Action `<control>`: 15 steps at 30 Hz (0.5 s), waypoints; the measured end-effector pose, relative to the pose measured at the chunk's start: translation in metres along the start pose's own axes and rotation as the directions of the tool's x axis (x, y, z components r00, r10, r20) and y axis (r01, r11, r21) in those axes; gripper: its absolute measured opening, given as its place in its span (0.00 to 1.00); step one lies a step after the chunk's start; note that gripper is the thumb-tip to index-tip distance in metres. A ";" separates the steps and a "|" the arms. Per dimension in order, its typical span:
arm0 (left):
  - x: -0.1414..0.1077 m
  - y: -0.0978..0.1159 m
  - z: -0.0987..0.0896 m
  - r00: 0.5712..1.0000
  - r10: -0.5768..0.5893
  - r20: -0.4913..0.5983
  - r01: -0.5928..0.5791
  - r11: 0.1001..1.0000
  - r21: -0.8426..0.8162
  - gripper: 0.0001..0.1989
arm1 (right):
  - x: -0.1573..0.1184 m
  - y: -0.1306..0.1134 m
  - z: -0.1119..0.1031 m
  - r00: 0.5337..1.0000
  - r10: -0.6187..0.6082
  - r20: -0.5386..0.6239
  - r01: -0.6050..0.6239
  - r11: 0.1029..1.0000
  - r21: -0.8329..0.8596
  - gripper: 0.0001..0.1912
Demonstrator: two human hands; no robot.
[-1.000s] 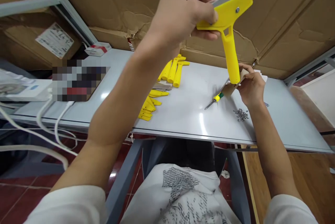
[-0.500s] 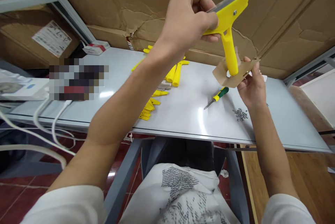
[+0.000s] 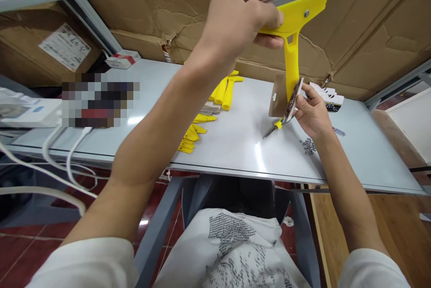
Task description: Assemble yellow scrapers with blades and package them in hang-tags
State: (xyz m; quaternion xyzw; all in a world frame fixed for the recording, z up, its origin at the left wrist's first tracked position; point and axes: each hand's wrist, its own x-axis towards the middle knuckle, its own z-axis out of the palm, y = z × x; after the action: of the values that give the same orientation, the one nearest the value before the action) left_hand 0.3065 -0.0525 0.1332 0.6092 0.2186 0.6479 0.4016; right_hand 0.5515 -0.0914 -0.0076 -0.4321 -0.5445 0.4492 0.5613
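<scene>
My left hand (image 3: 244, 12) grips one end of the head of a yellow scraper (image 3: 292, 54), held up above the table with its grey blade edge on top and its handle pointing down. A single screw shows on the scraper's head. Around the lower end of the handle is a folded cardboard card (image 3: 278, 96), brown inside and printed outside. My right hand (image 3: 311, 113) pinches the card's right flap between thumb and fingers. Below the card lies a screwdriver (image 3: 272, 130), its handle mostly hidden. A pile of small screws (image 3: 309, 146) is near my right wrist.
Yellow scraper handles (image 3: 228, 93) and flat yellow pieces (image 3: 191, 135) lie on the white table (image 3: 232, 153) beyond my left forearm. Printed cards (image 3: 332, 99) are stacked at the back right. Large cardboard (image 3: 188, 1) stands behind. White cables (image 3: 72, 158) hang at the left.
My right hand has turned the card, so its printed side now shows and its flaps stand more upright around the handle. My left hand and the scraper have shifted slightly up and right.
</scene>
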 end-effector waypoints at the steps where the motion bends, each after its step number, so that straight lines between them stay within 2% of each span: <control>1: 0.001 -0.004 0.000 1.000 0.012 -0.016 -0.012 1.000 0.002 0.18 | 0.000 0.000 0.000 1.000 0.024 -0.007 -0.024 1.000 -0.003 0.34; 4: 0.006 -0.015 -0.004 0.999 0.051 0.003 -0.051 0.998 0.034 0.18 | 0.000 -0.001 -0.003 0.998 0.022 -0.061 -0.023 0.999 -0.022 0.30; 7: 0.009 -0.021 -0.008 0.998 0.036 0.051 -0.038 0.998 0.041 0.17 | 0.002 -0.002 -0.007 0.992 -0.028 -0.123 0.025 0.999 -0.027 0.28; 12: 0.001 -0.015 -0.005 1.000 -0.024 0.013 0.024 1.000 0.019 0.15 | 0.008 0.004 -0.012 0.978 -0.107 -0.180 0.118 0.992 0.051 0.28; 15: -0.006 -0.010 -0.004 1.000 0.000 0.005 0.000 1.000 -0.011 0.14 | 0.012 0.010 -0.013 0.961 -0.181 -0.210 0.206 0.974 0.100 0.25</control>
State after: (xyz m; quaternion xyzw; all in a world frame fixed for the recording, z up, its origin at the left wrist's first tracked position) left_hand 0.3053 -0.0505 0.1210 0.6088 0.2141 0.6475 0.4053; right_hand 0.5639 -0.0772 -0.0151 -0.3849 -0.4969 0.3785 0.6795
